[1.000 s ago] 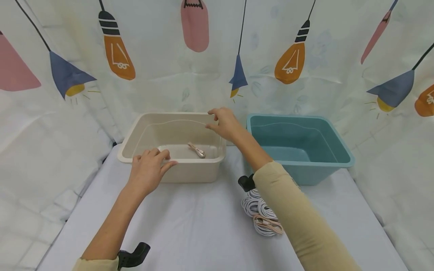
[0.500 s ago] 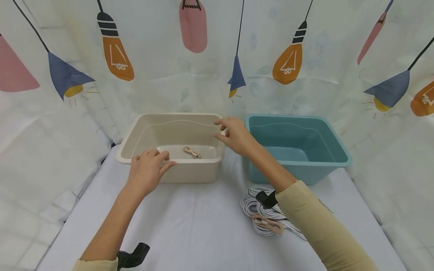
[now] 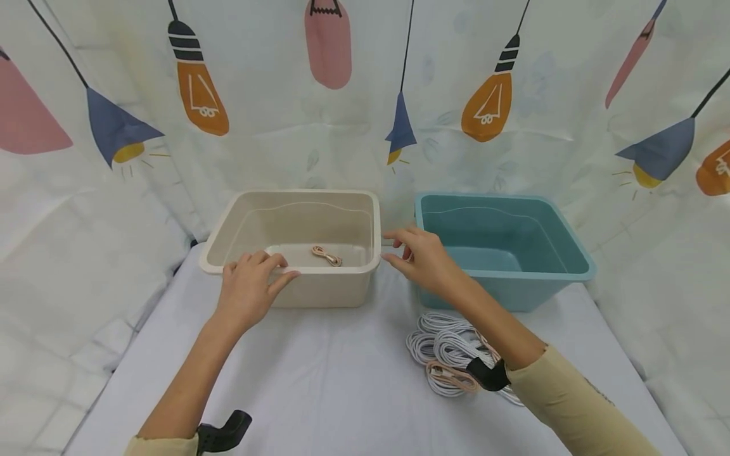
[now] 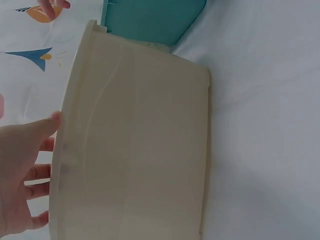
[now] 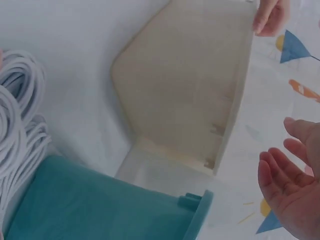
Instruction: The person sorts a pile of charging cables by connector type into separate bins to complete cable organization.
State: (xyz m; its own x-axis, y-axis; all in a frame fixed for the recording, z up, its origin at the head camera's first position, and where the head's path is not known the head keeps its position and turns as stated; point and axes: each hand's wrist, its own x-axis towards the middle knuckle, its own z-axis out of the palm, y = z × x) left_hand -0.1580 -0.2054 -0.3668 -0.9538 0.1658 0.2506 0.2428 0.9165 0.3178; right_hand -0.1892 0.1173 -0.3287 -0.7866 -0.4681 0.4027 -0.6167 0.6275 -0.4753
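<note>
A small coiled peach cable lies on the floor of the beige bin, left of centre on the table. My left hand rests on that bin's near rim; in the left wrist view the thumb touches the rim and the other fingertips disappear behind it. My right hand hovers over the gap between the beige bin and the teal bin, fingers loosely bent, holding nothing. Several coiled white cables, with a peach cable among them, lie before the teal bin, partly hidden by the right forearm.
White cloth covers the table. Behind the bins hangs a white curtain printed with lamps and bulbs. Black wrist cameras are strapped to both forearms.
My right hand has moved from over the beige bin's right side to the right and toward me. The peach cable stays inside the bin. My left hand has not moved.
</note>
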